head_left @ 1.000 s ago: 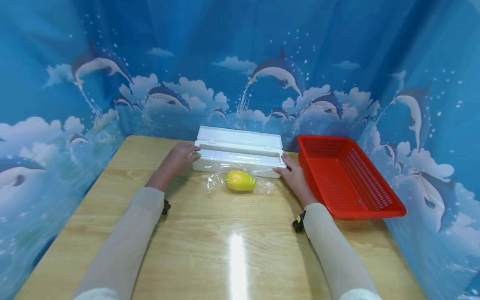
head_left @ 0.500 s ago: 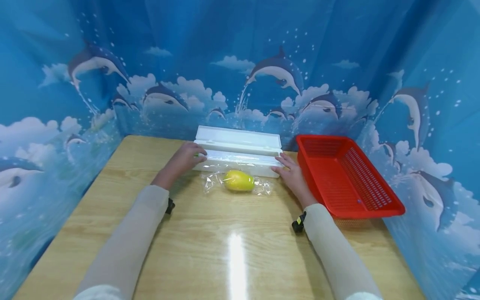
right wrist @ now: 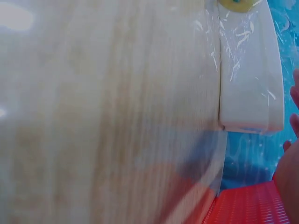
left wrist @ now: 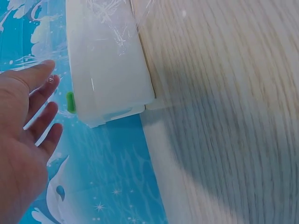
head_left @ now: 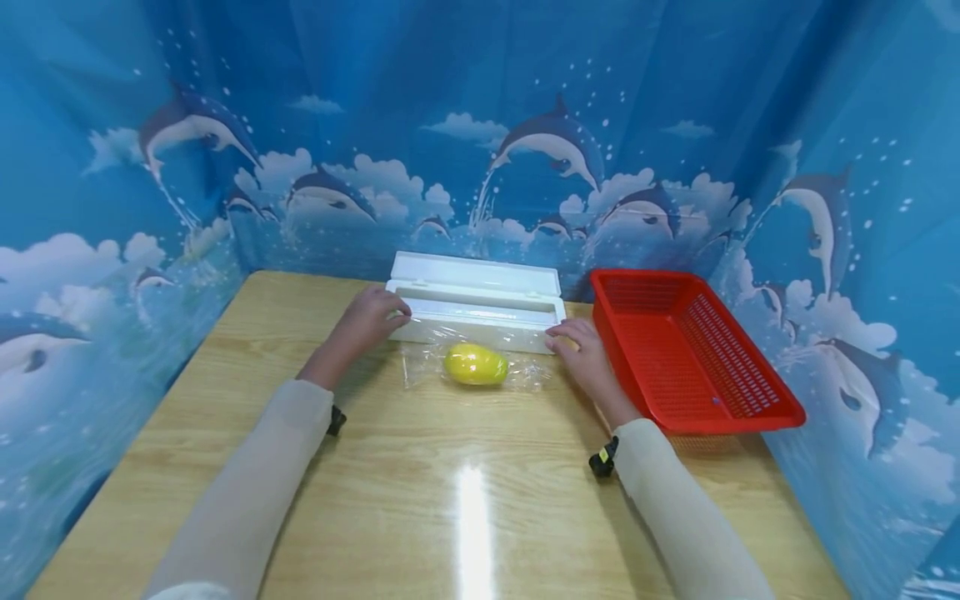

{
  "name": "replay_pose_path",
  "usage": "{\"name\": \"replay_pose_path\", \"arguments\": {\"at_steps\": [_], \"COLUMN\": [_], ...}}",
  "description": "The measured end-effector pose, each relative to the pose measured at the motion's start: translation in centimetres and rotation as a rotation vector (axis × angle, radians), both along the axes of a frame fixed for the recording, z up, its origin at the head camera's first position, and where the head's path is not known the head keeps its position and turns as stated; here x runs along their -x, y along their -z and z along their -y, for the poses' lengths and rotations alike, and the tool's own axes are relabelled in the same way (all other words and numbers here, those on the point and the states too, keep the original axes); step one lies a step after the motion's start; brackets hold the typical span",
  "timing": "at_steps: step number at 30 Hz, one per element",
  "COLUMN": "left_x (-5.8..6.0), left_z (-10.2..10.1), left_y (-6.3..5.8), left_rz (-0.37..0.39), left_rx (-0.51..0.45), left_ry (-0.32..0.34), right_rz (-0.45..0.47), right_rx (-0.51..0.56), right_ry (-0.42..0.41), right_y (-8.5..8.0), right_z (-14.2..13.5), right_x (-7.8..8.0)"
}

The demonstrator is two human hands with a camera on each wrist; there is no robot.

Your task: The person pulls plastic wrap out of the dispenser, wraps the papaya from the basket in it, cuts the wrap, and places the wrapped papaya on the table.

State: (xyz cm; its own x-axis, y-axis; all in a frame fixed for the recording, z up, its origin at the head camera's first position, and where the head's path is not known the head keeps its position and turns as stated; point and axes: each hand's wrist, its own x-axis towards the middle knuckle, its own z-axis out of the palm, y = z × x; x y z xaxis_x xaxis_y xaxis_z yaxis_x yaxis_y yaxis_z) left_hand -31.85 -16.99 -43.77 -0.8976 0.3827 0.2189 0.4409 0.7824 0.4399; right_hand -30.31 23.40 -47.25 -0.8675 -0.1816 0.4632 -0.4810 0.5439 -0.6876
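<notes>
A white cling film dispenser box [head_left: 487,333] stands at the back of the table with its lid [head_left: 476,271] raised. Clear cling film [head_left: 531,375] comes over its front and lies around a yellow mango-like fruit [head_left: 476,364]. At the box's left end my left hand [head_left: 367,317] pinches the film between thumb and index finger; its other fingers are spread loosely in the left wrist view. A green slider piece [left wrist: 71,102] shows on the box edge beside it. My right hand [head_left: 585,354] pinches the film at the right front corner; the right wrist view catches only its edge.
A red plastic basket [head_left: 720,375] stands to the right, close to my right forearm. A dolphin-printed blue curtain [head_left: 480,125] hangs behind and at both sides of the wooden table [head_left: 390,492].
My left hand first moved right along the box, then held about there. My right fingers, spread over the box's corner before, have drawn together and come slightly lower.
</notes>
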Motion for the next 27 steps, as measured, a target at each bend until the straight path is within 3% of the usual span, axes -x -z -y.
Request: {"name": "replay_pose_path", "arguments": {"at_steps": [10,18,27], "left_x": [-1.7,-2.7,-3.6], "left_z": [0.1,-0.5,-0.5], "left_y": [-0.1,0.7,1.4], "left_rz": [0.041,0.043,0.004], "left_rx": [-0.039,-0.062,-0.123], "left_ry": [0.023,0.048,0.06], "right_rz": [-0.02,-0.127,-0.029], "right_rx": [0.004,0.051,0.019], "right_ry": [-0.027,-0.06,-0.026], "right_y": [0.5,1.1,1.3], "right_z": [0.5,0.4,-0.3], "right_x": [-1.8,-2.7,-3.7]}}
